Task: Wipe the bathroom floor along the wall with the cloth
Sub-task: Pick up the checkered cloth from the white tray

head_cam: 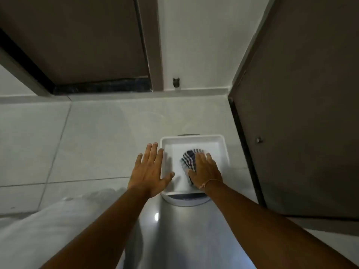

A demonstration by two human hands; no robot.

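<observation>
On a pale tiled bathroom floor [93, 144], a striped cloth [189, 159] lies bunched inside a white tray [194, 139], the right hand [206, 171] flat on it, fingers [200, 158] spread, the left hand [149, 169] open beside the tray; soft, light and likely damp, it looks best gathered mid-bunch.

Large pale glossy floor tiles [93, 136] with thin grey grout lines run up to a white wall [196, 41] with a low skirting. A small dark fitting [176, 82] sits low on that wall. A brown door [303, 113] stands at right, another brown panel [73, 35] at upper left above a black threshold strip [101, 87]. Light is dim.
</observation>
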